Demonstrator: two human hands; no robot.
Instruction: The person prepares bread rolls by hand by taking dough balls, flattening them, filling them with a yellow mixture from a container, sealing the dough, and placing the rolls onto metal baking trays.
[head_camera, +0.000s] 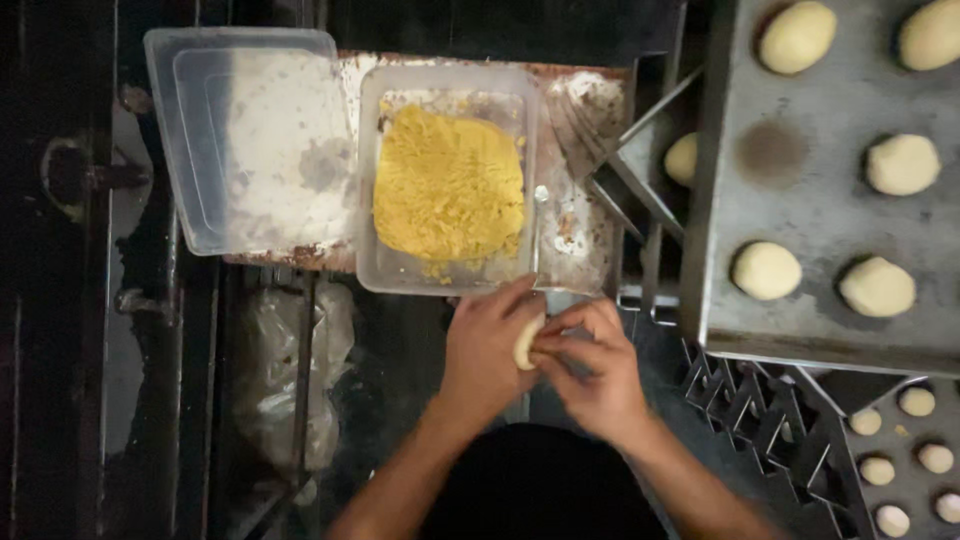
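One dough piece (526, 343) is pinched between the left hand (487, 352) and the right hand (598, 365), low in the middle of the frame, both closed on it. Five shaped balls are counted on the upper-right tray (820, 215), so shaping is judged partly done. One tub of yellow filling (448, 185) and one lid (245, 140) are seen above

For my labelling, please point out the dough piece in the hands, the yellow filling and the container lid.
dough piece (526, 343), head view, visible edge.
yellow filling (448, 185), head view, middle.
container lid (250, 140), head view, flat centre.
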